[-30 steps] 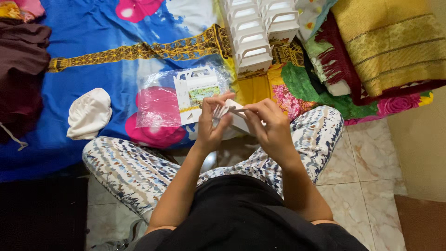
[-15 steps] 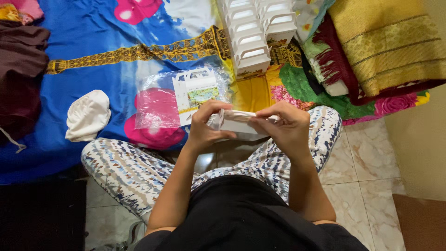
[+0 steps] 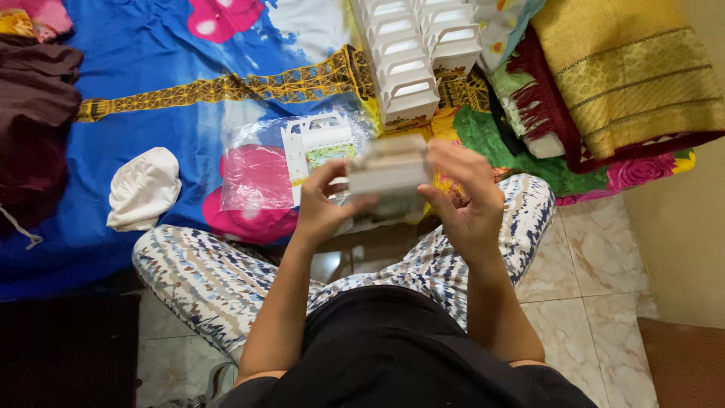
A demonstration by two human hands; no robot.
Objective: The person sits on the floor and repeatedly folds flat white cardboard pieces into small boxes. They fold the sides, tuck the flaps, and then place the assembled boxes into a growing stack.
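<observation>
While the person sits with legs crossed, both hands hold a small white box (image 3: 389,175) in the middle of the frame. The left hand (image 3: 321,208) has its fingers curled around the box's left side. The right hand (image 3: 468,196) grips the right side. Behind it, a clear bag of flat boxes (image 3: 298,155) lies on the blue sheet (image 3: 151,60). Rows of folded white boxes (image 3: 411,57) stand at the top.

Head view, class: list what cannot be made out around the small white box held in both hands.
- White box: motion-blurred, so its flaps and any print are unreadable.
- Left hand and right hand: the fingertips behind the box are hidden by it.
- Flat boxes in the clear plastic bag: count hidden by glare and the left hand.
- Row of folded white boxes: cut off by the top edge.
</observation>
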